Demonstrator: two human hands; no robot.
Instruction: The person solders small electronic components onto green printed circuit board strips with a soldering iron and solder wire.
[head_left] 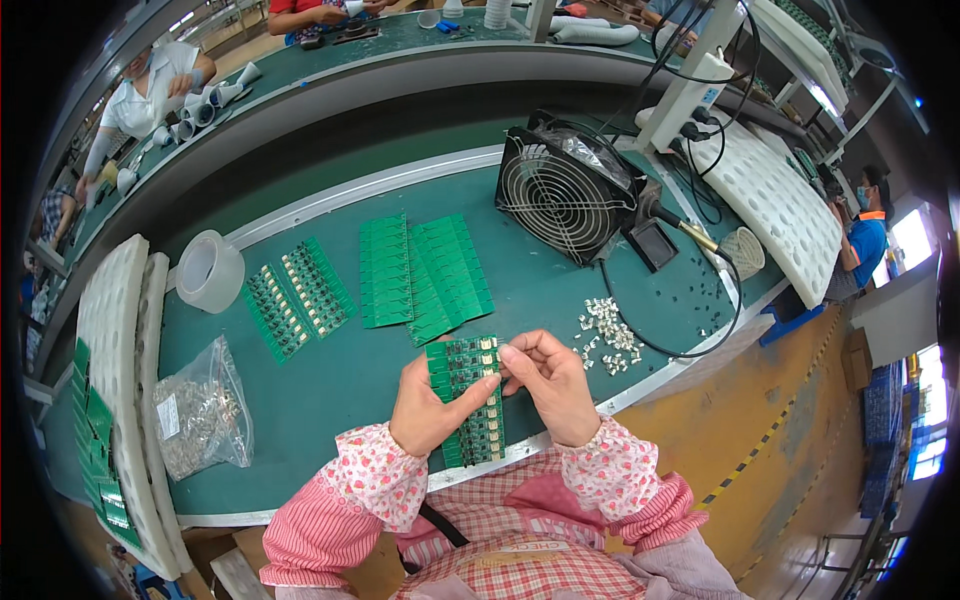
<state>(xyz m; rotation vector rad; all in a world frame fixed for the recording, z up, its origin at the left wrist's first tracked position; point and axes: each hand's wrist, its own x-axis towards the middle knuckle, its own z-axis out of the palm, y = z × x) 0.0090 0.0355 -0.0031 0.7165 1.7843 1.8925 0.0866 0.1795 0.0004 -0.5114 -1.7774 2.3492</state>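
A green circuit board panel (pixel 466 440) with rows of small parts and a column of pale metal connectors is held at the table's front edge. My left hand (pixel 432 405) grips it from the left, thumb across its face. At the panel's upper right edge, my right hand (pixel 548 384) has thumb and index finger pinched by a connector; whether a loose piece sits between them is hidden. Right of my right hand lies a pile of small silvery connectors (pixel 609 328). Beyond my hands rest bare-looking green panels (pixel 425 270), and two panels fitted with connectors (pixel 300 298) lie left of them.
A black fan (pixel 560 190) stands at the back, with a soldering iron (pixel 690 228) beside it and its cable looping near the connectors. On the left are a tape roll (pixel 210 272), a bag of small parts (pixel 204 415) and white foam trays (pixel 120 400). Co-workers sit beyond.
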